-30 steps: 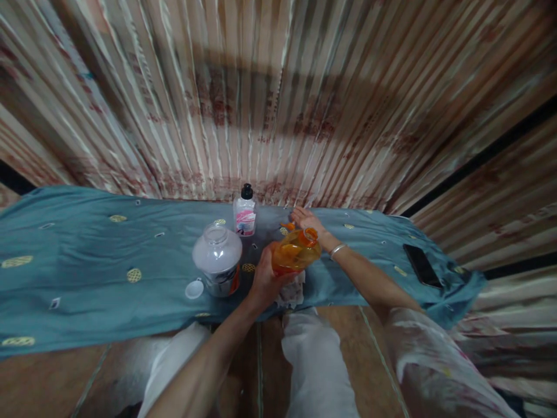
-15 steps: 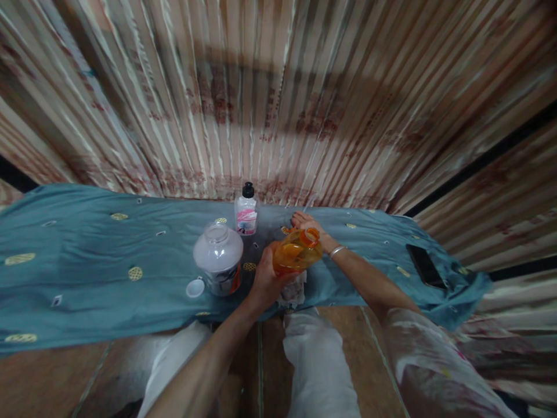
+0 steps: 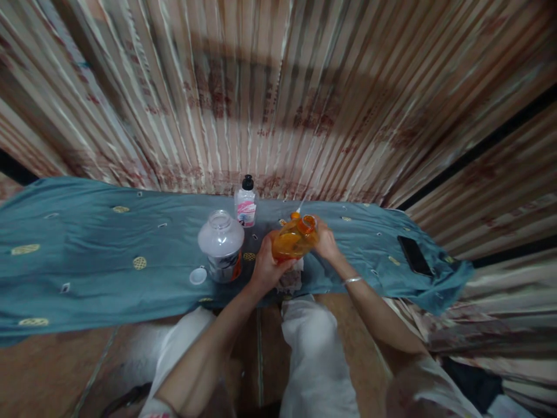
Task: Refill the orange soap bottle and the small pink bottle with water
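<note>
My left hand (image 3: pixel 264 268) grips the base of an orange transparent bottle (image 3: pixel 292 242), held tilted above the blue cloth (image 3: pixel 104 249). My right hand (image 3: pixel 324 240) is at the bottle's open neck, fingers closed around the neck end; I cannot tell whether it holds the small orange cap (image 3: pixel 296 216) seen just behind. A crumpled white tissue (image 3: pixel 290 280) lies under the bottle.
A clear jar (image 3: pixel 221 245) with white contents stands open, its white lid (image 3: pixel 198 276) beside it. A small white bottle with a black cap (image 3: pixel 246 202) stands behind. A black phone (image 3: pixel 415 255) lies at right. A striped curtain hangs behind.
My right hand left the cloth behind the bottle and came onto the bottle's neck. The left hand kept its grip on the bottle.
</note>
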The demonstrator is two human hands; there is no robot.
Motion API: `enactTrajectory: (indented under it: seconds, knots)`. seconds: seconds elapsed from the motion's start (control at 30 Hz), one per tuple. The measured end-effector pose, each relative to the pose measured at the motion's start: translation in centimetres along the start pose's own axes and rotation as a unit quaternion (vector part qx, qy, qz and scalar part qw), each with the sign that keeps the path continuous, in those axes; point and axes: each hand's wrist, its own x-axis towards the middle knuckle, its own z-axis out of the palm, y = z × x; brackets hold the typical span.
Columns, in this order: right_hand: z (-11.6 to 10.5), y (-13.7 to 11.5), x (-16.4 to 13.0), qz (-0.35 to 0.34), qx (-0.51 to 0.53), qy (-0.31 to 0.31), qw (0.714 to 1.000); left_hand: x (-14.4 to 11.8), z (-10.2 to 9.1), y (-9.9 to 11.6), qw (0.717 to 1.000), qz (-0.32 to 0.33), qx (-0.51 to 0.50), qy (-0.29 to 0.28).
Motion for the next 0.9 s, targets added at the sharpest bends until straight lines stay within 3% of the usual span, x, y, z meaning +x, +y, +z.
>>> enactTrajectory:
  seconds: [0.2,0.37,0.43,0.7,0.8,0.9]
  knots:
    - [-3.5,-4.9,-8.9,0.119,0.173,0.083,0.974,0.1,0.3,-0.6,1.000,-0.001,0.015,0.003]
    - [-5.2,-8.0,-15.2,0.190,0.252,0.138,0.939,-0.1,0.2,-1.0,1.000,0.006,0.007,0.008]
    - [-5.4,-8.8,-17.0,0.209,0.263,0.132,0.933,-0.1,0.2,-1.1,0.999,0.027,0.013,0.013]
    - [-4.7,-12.9,-21.3,0.232,0.295,0.096,0.922,-0.3,-0.4,-1.1,0.993,0.085,0.083,0.028]
    - [-4.8,-13.9,-21.8,0.232,0.302,0.080,0.921,-0.5,-0.7,-0.9,0.990,0.095,0.101,0.032]
    - [-5.8,-14.3,-21.2,0.226,0.311,0.102,0.918,-0.6,-1.0,-0.4,0.989,0.099,0.103,0.026]
